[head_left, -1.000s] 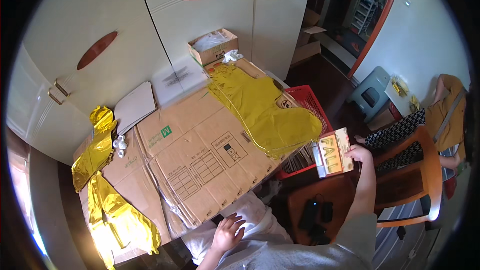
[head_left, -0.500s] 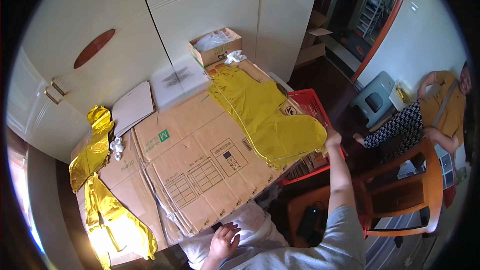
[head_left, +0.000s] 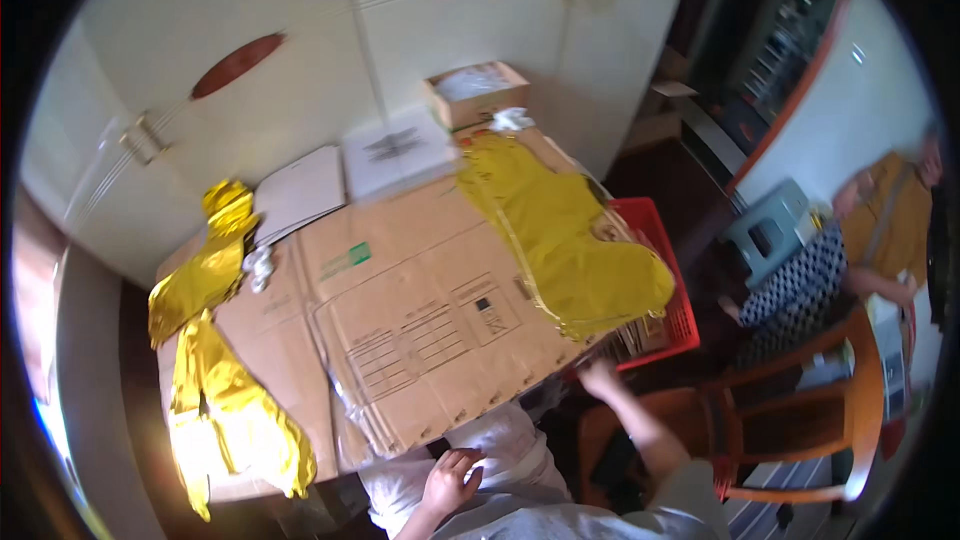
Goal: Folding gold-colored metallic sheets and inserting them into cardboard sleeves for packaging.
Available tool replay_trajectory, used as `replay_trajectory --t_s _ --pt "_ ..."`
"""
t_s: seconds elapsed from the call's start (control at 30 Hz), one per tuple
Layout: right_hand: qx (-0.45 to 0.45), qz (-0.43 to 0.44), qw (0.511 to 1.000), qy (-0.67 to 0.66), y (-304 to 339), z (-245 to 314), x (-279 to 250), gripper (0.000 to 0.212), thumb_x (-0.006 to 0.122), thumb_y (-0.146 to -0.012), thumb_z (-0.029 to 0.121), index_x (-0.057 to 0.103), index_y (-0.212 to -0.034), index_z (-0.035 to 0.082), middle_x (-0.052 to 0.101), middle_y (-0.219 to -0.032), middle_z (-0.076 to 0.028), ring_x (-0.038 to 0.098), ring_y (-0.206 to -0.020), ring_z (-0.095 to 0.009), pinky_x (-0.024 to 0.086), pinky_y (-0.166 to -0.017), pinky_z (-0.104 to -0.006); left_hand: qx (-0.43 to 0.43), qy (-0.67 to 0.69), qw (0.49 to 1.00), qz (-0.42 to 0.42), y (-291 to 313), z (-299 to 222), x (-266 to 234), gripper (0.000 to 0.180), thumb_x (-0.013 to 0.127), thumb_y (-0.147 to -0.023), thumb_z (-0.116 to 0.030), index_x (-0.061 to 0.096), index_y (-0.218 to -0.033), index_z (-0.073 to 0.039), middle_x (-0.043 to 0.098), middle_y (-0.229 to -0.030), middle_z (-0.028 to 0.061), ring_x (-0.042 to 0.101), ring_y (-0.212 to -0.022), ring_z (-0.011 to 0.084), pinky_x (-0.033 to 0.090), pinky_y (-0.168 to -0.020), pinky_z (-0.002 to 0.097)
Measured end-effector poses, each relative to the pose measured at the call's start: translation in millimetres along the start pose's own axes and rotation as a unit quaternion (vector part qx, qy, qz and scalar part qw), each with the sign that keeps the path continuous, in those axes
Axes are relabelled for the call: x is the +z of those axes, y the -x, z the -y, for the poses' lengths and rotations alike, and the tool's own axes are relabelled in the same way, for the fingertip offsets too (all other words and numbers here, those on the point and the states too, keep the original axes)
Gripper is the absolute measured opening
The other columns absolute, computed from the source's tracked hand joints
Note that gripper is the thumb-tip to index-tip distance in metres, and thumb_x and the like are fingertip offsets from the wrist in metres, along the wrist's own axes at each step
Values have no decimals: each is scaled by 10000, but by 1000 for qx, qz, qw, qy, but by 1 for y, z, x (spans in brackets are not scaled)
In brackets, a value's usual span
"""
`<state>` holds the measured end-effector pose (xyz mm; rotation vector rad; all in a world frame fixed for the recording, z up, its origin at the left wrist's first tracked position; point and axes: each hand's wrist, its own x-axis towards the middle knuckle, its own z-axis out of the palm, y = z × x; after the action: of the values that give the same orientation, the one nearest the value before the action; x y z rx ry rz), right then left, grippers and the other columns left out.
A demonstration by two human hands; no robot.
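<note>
A flat, matte yellow foil piece (head_left: 575,250), like a deflated balloon, lies on the right part of a flattened cardboard box (head_left: 440,290). My right hand (head_left: 602,378) is just off the cardboard's right front edge, beside the red basket (head_left: 680,315); motion smears its fingers, and whether it holds anything does not show. In my lap, close to the cardboard's front edge, rests my left hand (head_left: 455,480), loosely curved, fingers apart and nothing in it. At the left lie two shiny gold foil pieces, an upper one (head_left: 215,260) and a lower one (head_left: 230,405).
Along the back stand an open carton (head_left: 475,100) with clear plastic inside, a white sheet stack (head_left: 400,165) and grey boards (head_left: 300,195). White crumpled bits (head_left: 258,268) lie at left. A wooden chair (head_left: 800,410) and a seated person (head_left: 885,210) are to the right.
My right hand has left the yellow foil's right end and come down toward me, below the basket's near corner. My left hand stays in place. The view has shifted slightly.
</note>
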<state>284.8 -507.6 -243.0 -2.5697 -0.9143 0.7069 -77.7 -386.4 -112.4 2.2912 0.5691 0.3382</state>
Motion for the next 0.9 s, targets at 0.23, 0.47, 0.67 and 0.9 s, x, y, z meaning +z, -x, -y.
replay_trajectory --t_s 0.23,0.47,0.67,0.9 --pt "-192 93 895 -392 178 183 2 184 508 -1020 174 409 -1084 34 555 -818 -95 558 -734 -160 467 -662 -318 45 67 996 -31 -5 -28 -18 452 752 -830 -199 577 -1227 -72 630 -845 114 658 -750 264 536 -628 380" --pt "-394 164 827 -366 199 280 29 365 487 -1031 212 294 -1242 -14 539 -807 -102 539 -716 -169 450 -694 -316 -65 260 954 -133 62 -7 -74 162 715 -873 -105 656 -1001 -26 660 -825 89 656 -740 191 520 -656 327" --pt "-472 270 780 -310 218 329 64 540 579 -983 329 331 -1311 -20 523 -942 -118 545 -769 -178 464 -685 -317 -39 309 906 -285 124 30 -92 91 684 -910 -99 672 -905 -10 651 -798 39 597 -720 105 479 -643 254" --pt "-687 137 711 -58 196 405 20 521 699 -865 287 550 -1281 11 528 -1312 -151 502 -1236 -306 417 -1035 -406 -338 466 578 -578 274 214 -143 84 657 -892 -100 652 -926 -24 648 -754 66 612 -618 126 502 -556 233"
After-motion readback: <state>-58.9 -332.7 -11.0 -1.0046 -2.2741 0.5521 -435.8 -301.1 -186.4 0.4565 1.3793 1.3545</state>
